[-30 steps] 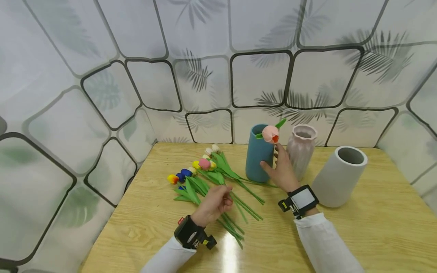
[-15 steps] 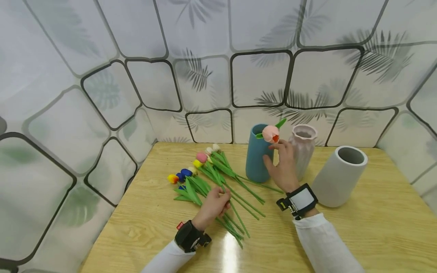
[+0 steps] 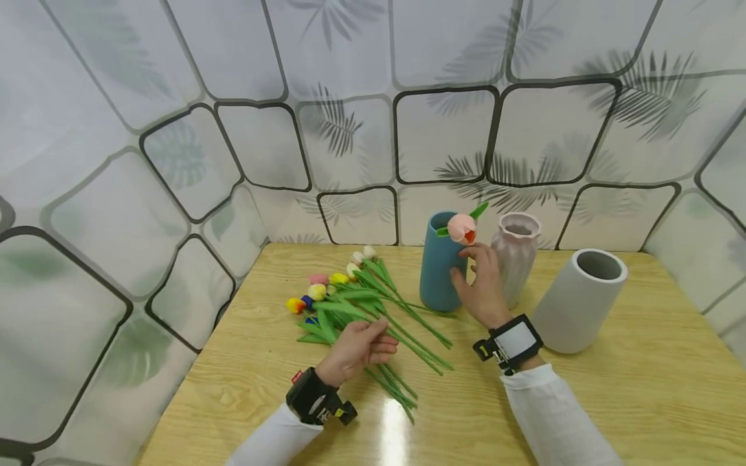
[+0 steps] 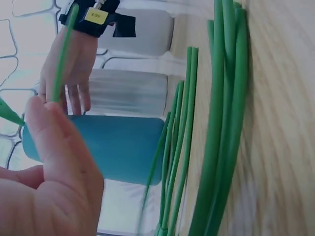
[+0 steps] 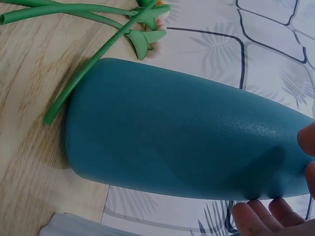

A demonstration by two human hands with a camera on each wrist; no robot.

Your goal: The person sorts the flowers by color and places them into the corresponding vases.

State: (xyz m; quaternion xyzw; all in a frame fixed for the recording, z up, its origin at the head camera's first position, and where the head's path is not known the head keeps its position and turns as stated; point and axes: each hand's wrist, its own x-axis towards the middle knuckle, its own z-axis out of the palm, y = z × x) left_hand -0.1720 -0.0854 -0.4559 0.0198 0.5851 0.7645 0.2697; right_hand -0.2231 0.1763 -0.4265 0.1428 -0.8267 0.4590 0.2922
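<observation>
My left hand (image 3: 358, 349) pinches a tulip's thin green stem (image 4: 64, 54) between thumb and fingers, above the other stems. Leaves and flower heads overlap in the head view, among them a pink tulip (image 3: 318, 279) and a cream tulip (image 3: 317, 292). The blue vase (image 3: 440, 272) stands upright at the back. My right hand (image 3: 482, 285) holds its upper right side, thumb toward the front; several fingertips (image 5: 246, 216) meet its edge in the right wrist view. A light pink tulip (image 3: 462, 228) leans out over the vase's rim, its stem hidden.
Right of the blue vase stand a pale ribbed vase (image 3: 515, 259) and a wide white vase (image 3: 579, 301). Several loose tulip stems (image 3: 399, 388) lie across the wooden table (image 3: 256, 388). A patterned wall covering (image 3: 355, 149) rises behind.
My left hand has taken up a stem; the pink and cream flower heads have swung left, covering a blue one. My right hand has slid slightly lower, staying at the vase.
</observation>
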